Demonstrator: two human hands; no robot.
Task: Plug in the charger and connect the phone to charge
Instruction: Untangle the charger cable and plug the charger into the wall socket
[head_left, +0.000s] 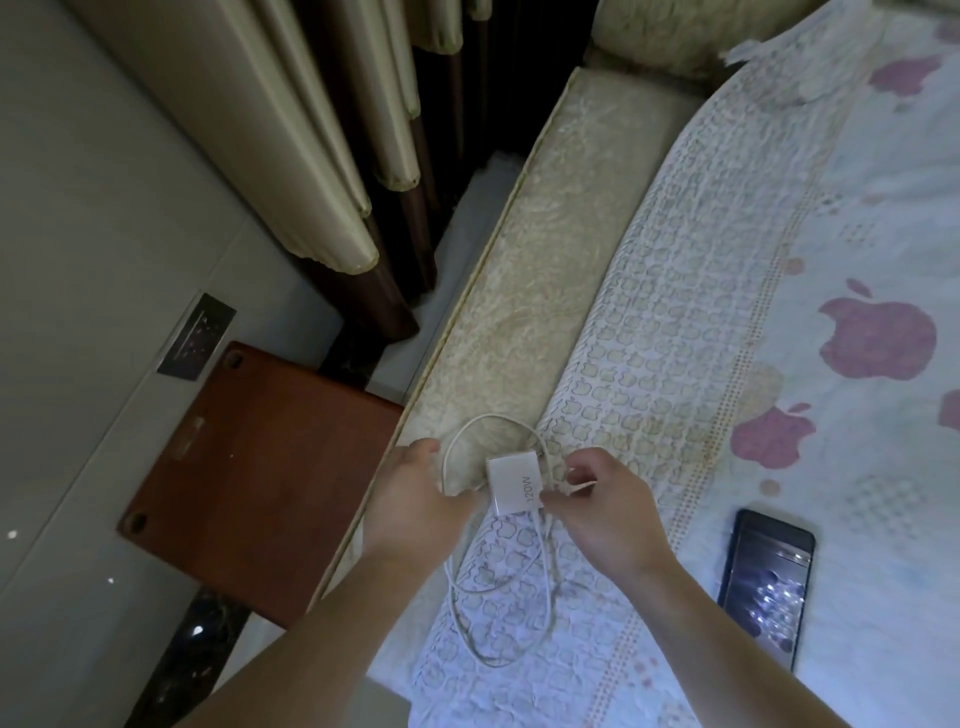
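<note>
Centrally, the white charger (514, 484) sits between both hands over the bed (701, 322) edge; the left hand (415, 493) grips it from 9 o'clock, the right hand (602, 506) pinches its cable (498, 613), looping toward 6. Phone (766, 584) lies at 3 o'clock, nightstand (249, 483) and wall socket (197, 336) toward 10, curtains (291, 130) beyond

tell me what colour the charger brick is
White, with grey "120W" printed on its face; the charger brick shows in the head view, between the two hands.
</note>
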